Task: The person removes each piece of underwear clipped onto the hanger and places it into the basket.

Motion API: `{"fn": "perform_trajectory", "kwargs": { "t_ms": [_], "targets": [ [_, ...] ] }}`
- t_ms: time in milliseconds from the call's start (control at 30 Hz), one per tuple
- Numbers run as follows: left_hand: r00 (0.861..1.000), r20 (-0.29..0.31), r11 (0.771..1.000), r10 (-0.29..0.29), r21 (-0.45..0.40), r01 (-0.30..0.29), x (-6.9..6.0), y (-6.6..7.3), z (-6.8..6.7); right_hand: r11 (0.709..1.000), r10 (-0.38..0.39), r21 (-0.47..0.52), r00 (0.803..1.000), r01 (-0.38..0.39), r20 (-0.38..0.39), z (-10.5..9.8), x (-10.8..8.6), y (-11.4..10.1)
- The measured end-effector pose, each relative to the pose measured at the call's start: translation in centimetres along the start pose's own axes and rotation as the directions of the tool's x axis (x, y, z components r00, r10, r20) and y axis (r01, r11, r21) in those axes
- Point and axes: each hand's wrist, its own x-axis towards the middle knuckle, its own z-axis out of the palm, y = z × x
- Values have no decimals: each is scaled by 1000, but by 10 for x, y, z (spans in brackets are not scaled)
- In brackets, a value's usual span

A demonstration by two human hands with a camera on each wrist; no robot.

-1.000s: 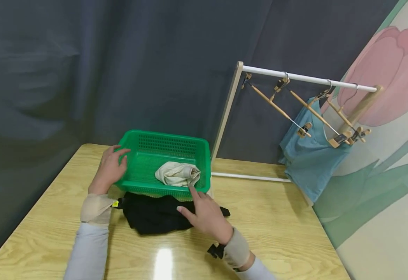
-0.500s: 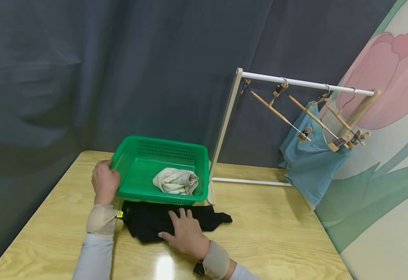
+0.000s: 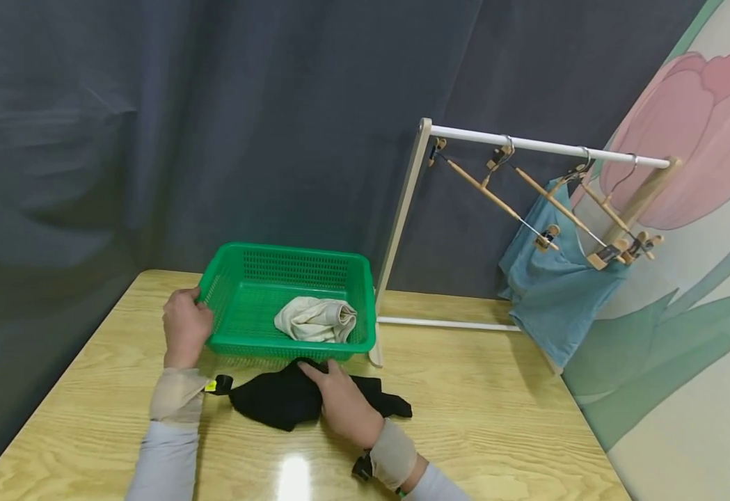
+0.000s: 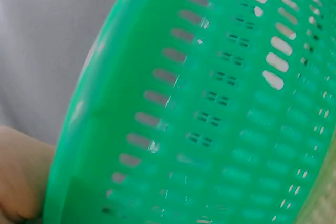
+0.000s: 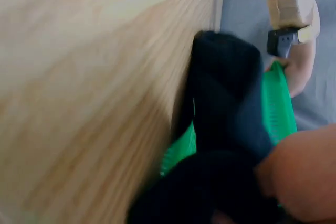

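Note:
My left hand [image 3: 186, 327] grips the left rim of a green plastic basket [image 3: 239, 342], whose slotted wall [image 4: 157, 77] fills the left wrist view. Inside the basket, towards the right, lies a bunched cream cloth [image 3: 314, 320]. In front of the basket, my right hand [image 3: 347, 407] pinches a piece of black cloth [image 3: 277, 398], a garment whose kind I cannot tell. Part of this cloth is raised near the basket's front wall, and one end lies to the right of the hand. In the right wrist view, the black cloth [image 5: 226, 98] bunches beside my fingers.
A wooden rack with a white rail [image 3: 546, 145] stands right of the basket. Several clip hangers [image 3: 480, 184] hang from it, and a light-blue garment [image 3: 559, 292] hangs at its right end. A dark curtain [image 3: 277, 125] backs the wooden table [image 3: 477, 417].
My left hand has taken hold of the basket's left rim. The right hand has moved from the basket's front right onto the black cloth, gathered it and raised part of it.

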Motion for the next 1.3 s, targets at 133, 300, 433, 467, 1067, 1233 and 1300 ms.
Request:
{"fn": "perform_trajectory", "kwargs": {
  "t_ms": [133,300,433,467,1067,1233,1300],
  "targets": [
    [999,49,999,-12,-32,14,0,-1,-4,994,5,112,1000,-7,20,-8,3,6],
    [998,56,1000,-19,-18,20,-2,-4,-5,970,58,234,996,-73,70,-12,2,8],
    [999,37,1000,-14,-10,14,-3,-4,-4,960,106,250,990,-125,90,-11,0,8],
    [999,37,1000,-11,-11,12,-2,-4,-4,961,111,243,990,-130,90,-10,0,8],
    [1000,8,1000,-13,-2,13,-2,-3,0,995,87,37,981,-94,176,-32,-15,6],
    [1000,18,1000,-15,9,15,-1,-3,-1,975,219,-90,938,-202,270,-29,-17,11],
    [999,27,1000,-21,13,20,-1,-3,-1,972,229,-116,926,-203,299,-27,-17,12]
  ]
}}
